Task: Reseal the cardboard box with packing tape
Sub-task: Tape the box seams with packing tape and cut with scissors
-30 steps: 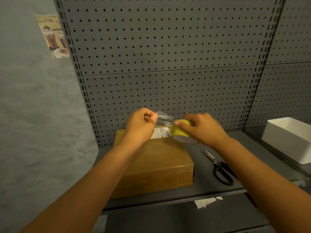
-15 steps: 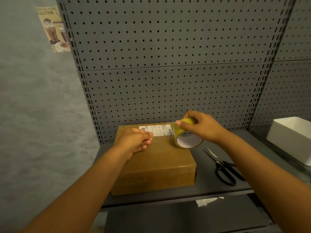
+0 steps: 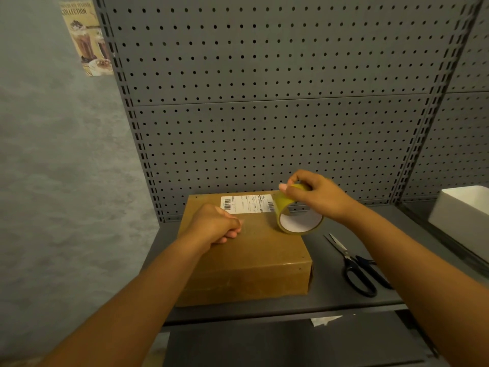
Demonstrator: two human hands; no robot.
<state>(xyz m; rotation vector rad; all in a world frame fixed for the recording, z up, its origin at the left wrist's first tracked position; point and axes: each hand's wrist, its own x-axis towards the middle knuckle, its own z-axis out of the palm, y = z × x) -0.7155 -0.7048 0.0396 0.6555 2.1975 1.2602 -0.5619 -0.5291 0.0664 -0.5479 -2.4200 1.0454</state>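
A scrap of white paper [image 3: 325, 320] is lying on the lower level beneath the shelf's [image 3: 333, 295] front edge. The cardboard box [image 3: 246, 250] is sitting closed on the shelf, with a white shipping label [image 3: 247, 204] at its far edge. The left hand [image 3: 215, 225] is resting on the box top, its fingers curled together; whether they are pinching tape cannot be told. Black-handled scissors [image 3: 356, 266] are lying on the shelf right of the box, apart from it. The right hand [image 3: 316, 197] is gripping the tape roll [image 3: 297, 214], fingers clamped over its upper rim, at the box's far right corner. A white bin [image 3: 465, 215] is sitting far right. Pegboard [image 3: 264, 115] is backing the shelf; a poster [image 3: 86, 38] is hanging on the wall to the left.
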